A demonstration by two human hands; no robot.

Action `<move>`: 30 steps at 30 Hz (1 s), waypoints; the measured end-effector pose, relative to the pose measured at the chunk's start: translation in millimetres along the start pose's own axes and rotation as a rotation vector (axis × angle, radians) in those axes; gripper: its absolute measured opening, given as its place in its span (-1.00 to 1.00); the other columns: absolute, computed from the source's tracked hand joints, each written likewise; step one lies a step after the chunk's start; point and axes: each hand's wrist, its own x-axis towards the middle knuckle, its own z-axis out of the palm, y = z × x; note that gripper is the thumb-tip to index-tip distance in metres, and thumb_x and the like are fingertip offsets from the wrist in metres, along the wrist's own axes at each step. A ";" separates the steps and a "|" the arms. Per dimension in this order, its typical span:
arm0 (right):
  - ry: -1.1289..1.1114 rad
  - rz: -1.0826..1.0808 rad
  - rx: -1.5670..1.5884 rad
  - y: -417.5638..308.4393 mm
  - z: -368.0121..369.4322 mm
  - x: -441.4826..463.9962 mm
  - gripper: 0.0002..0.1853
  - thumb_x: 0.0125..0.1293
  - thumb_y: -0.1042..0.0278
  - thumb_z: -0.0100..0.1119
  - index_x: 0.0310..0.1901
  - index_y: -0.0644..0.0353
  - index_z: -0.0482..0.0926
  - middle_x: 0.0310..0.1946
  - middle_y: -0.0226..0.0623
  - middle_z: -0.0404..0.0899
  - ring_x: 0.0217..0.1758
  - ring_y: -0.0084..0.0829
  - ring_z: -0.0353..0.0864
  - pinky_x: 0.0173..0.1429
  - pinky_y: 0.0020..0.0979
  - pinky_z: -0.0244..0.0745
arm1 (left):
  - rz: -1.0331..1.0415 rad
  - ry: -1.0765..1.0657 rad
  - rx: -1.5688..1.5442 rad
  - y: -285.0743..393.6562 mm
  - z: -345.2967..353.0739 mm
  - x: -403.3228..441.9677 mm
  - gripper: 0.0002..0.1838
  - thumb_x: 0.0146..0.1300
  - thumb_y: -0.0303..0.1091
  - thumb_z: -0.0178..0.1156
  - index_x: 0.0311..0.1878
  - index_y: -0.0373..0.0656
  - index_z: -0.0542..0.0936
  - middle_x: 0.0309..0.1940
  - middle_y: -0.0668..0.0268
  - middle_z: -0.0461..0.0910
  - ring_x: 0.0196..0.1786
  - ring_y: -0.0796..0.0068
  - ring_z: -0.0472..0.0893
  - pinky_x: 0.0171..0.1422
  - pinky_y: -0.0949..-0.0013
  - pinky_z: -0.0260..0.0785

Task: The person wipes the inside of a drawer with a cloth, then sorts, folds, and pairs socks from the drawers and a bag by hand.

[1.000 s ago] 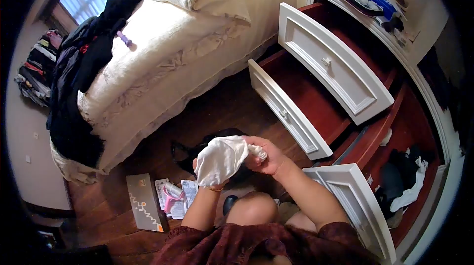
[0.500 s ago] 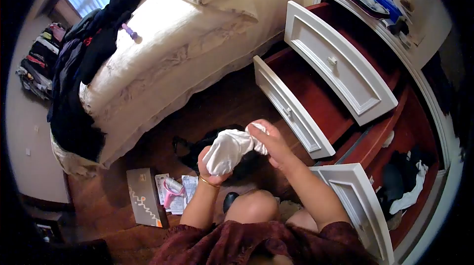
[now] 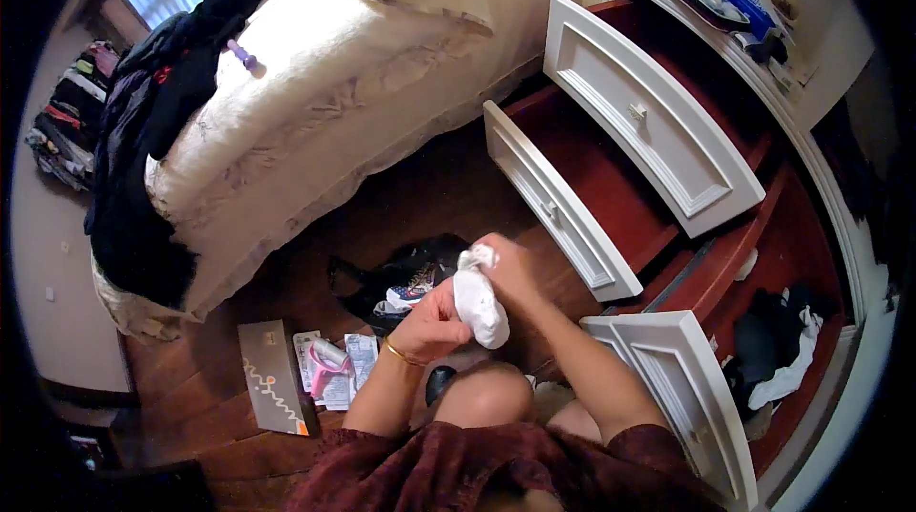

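A small white cloth bundle [image 3: 481,310], narrow and rounded at its lower end, is held between both hands above the knees. My left hand [image 3: 434,323] is closed round its left side, thumb pointing right. At the upper end, my right hand [image 3: 504,269] is closed on the twisted part of the cloth, its fingertips partly hidden. Behind the hands, on the wooden floor, lies a black bag [image 3: 358,285] with a patterned shoe [image 3: 412,291] showing in it.
White drawers [image 3: 658,121] stand pulled out on the right, the lowest holding dark and white clothes [image 3: 778,350]. A bed [image 3: 315,102] with black clothing [image 3: 143,216] is at the left. A grey box [image 3: 272,376], papers [image 3: 361,359] and a pink roller [image 3: 329,369] lie on the floor.
The white cloth has gone from wide and loose to a compact, narrow bundle hanging downward. My hands have drawn closer together, and the shoe in the black bag has come into view.
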 end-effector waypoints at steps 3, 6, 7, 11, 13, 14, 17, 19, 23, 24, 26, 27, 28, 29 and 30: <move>0.236 -0.033 0.000 31.9 -12.2 15.5 -0.83 0.07 0.45 0.12 -0.27 0.25 0.55 -0.42 -0.22 0.62 -0.37 -0.39 0.60 -0.25 -0.36 0.49 | -0.017 0.177 0.266 7.7 -6.5 -1.2 -0.27 -0.14 -0.60 0.42 0.20 -0.20 0.39 -0.11 0.37 0.56 -0.12 0.55 0.56 0.01 0.45 0.43; 0.221 -0.033 0.245 26.0 -31.4 15.8 -0.84 0.08 0.52 0.02 -0.28 0.24 0.52 -0.46 -0.38 0.52 -0.37 -0.52 0.52 -0.28 -0.44 0.44 | 0.043 0.503 0.632 1.4 -52.1 4.6 -0.69 -0.04 -0.65 0.22 -0.16 -0.20 0.55 -0.28 0.42 0.58 -0.24 0.61 0.54 -0.12 0.49 0.44; 0.161 0.014 0.284 28.1 -33.9 15.8 -0.84 0.07 0.53 0.02 -0.28 0.21 0.53 -0.43 -0.40 0.52 -0.34 -0.59 0.50 -0.29 -0.52 0.42 | 0.154 0.679 0.610 4.4 -53.7 11.6 -0.85 -0.01 -0.66 0.14 -0.38 -0.17 0.52 -0.41 0.45 0.54 -0.33 0.66 0.50 -0.20 0.53 0.40; -0.323 0.064 0.717 -3.1 0.4 -15.1 -0.81 0.02 0.51 0.09 -0.26 0.19 0.55 -0.39 -0.43 0.53 -0.32 -0.64 0.48 -0.23 -0.58 0.41 | 0.745 1.138 0.812 0.5 -164.2 47.8 -0.80 0.07 -0.69 0.11 -0.47 -0.11 0.41 -0.57 0.58 0.27 -0.48 0.75 0.24 -0.41 0.60 0.15; -0.674 0.038 0.570 -11.2 23.8 -36.2 -0.76 0.00 0.48 0.14 -0.22 0.21 0.57 -0.36 -0.44 0.54 -0.30 -0.62 0.49 -0.18 -0.55 0.43 | 0.943 1.191 0.775 9.9 -181.2 68.2 -0.82 0.14 -0.65 0.11 -0.42 -0.10 0.40 -0.56 0.58 0.22 -0.51 0.75 0.19 -0.45 0.61 0.11; -0.844 0.027 0.469 -12.4 31.0 -41.9 -0.74 0.00 0.46 0.16 -0.20 0.22 0.57 -0.35 -0.45 0.54 -0.28 -0.61 0.49 -0.15 -0.53 0.43 | 0.999 1.204 0.729 14.6 -184.5 76.0 -0.82 0.16 -0.65 0.11 -0.39 -0.10 0.40 -0.55 0.58 0.21 -0.52 0.75 0.19 -0.45 0.62 0.10; -0.828 -0.308 0.268 -33.9 21.1 -48.5 -0.71 0.05 0.45 0.15 -0.13 0.25 0.55 -0.42 -0.36 0.58 -0.36 -0.54 0.53 -0.24 -0.43 0.48 | 0.945 1.011 0.583 26.3 -170.8 70.4 -0.86 0.23 -0.61 0.11 -0.26 -0.14 0.40 -0.51 0.52 0.31 -0.52 0.77 0.30 -0.46 0.66 0.22; -0.587 -0.328 0.242 -35.5 17.4 -47.6 -0.68 0.02 0.50 0.17 -0.11 0.23 0.53 -0.36 -0.37 0.54 -0.28 -0.58 0.49 -0.17 -0.45 0.45 | 0.870 0.865 0.411 31.9 -144.9 61.5 -0.84 0.21 -0.59 0.16 -0.23 -0.15 0.40 -0.51 0.52 0.32 -0.50 0.76 0.31 -0.45 0.66 0.22; 0.059 -0.199 0.227 -14.6 8.4 -13.8 -0.79 -0.03 0.55 0.19 -0.33 0.20 0.42 -0.46 -0.41 0.41 -0.33 -0.58 0.39 -0.24 -0.46 0.38 | 0.709 1.001 0.802 25.0 -94.2 46.4 -0.75 0.07 -0.57 0.22 -0.28 -0.08 0.36 -0.48 0.55 0.21 -0.43 0.72 0.21 -0.36 0.62 0.12; 0.139 -0.106 0.233 -17.1 -1.1 -6.7 -0.79 -0.05 0.57 0.18 -0.33 0.20 0.41 -0.47 -0.42 0.39 -0.35 -0.58 0.37 -0.26 -0.44 0.37 | 0.686 0.988 0.757 20.4 -80.2 42.2 -0.76 0.08 -0.57 0.21 -0.29 -0.08 0.35 -0.47 0.54 0.22 -0.43 0.72 0.21 -0.37 0.62 0.12; 0.363 -0.211 0.005 21.3 -5.4 15.8 -0.90 0.10 0.50 0.11 -0.34 0.20 0.41 -0.51 -0.42 0.37 -0.42 -0.48 0.38 -0.33 -0.39 0.35 | 0.704 0.986 0.702 8.7 -45.1 37.4 -0.76 0.11 -0.55 0.24 -0.30 -0.09 0.34 -0.46 0.53 0.23 -0.41 0.71 0.23 -0.33 0.61 0.15; 0.299 -0.109 0.161 27.3 -6.3 18.4 -0.94 0.17 0.43 0.07 -0.35 0.19 0.42 -0.51 -0.41 0.39 -0.45 -0.49 0.38 -0.36 -0.41 0.35 | 0.769 0.961 0.706 -3.8 -39.3 37.4 -0.74 0.12 -0.53 0.26 -0.30 -0.09 0.34 -0.45 0.52 0.23 -0.40 0.70 0.24 -0.30 0.61 0.16; 0.235 -0.010 0.318 30.4 -6.6 20.0 -0.90 0.24 0.36 0.03 -0.36 0.18 0.43 -0.51 -0.41 0.41 -0.47 -0.51 0.38 -0.38 -0.43 0.34 | 0.836 0.935 0.709 -15.2 -34.0 37.5 -0.73 0.12 -0.51 0.28 -0.30 -0.10 0.33 -0.44 0.51 0.24 -0.39 0.69 0.25 -0.27 0.61 0.18; 0.170 0.090 0.475 36.8 -5.7 22.4 -0.84 0.31 0.29 -0.02 -0.37 0.17 0.45 -0.51 -0.40 0.43 -0.49 -0.52 0.38 -0.40 -0.44 0.34 | 0.916 0.889 0.715 -23.0 -28.7 37.4 -0.69 0.12 -0.48 0.33 -0.29 -0.11 0.31 -0.42 0.49 0.26 -0.36 0.66 0.27 -0.21 0.60 0.19; 0.060 0.349 0.516 41.7 -0.7 26.9 -0.64 0.45 0.07 -0.23 -0.33 0.10 0.49 -0.52 -0.41 0.48 -0.60 -0.54 0.39 -0.53 -0.50 0.30 | 0.992 0.832 0.708 -27.7 -23.0 37.4 -0.66 0.09 -0.50 0.35 -0.29 -0.12 0.31 -0.41 0.44 0.28 -0.37 0.63 0.29 -0.24 0.58 0.18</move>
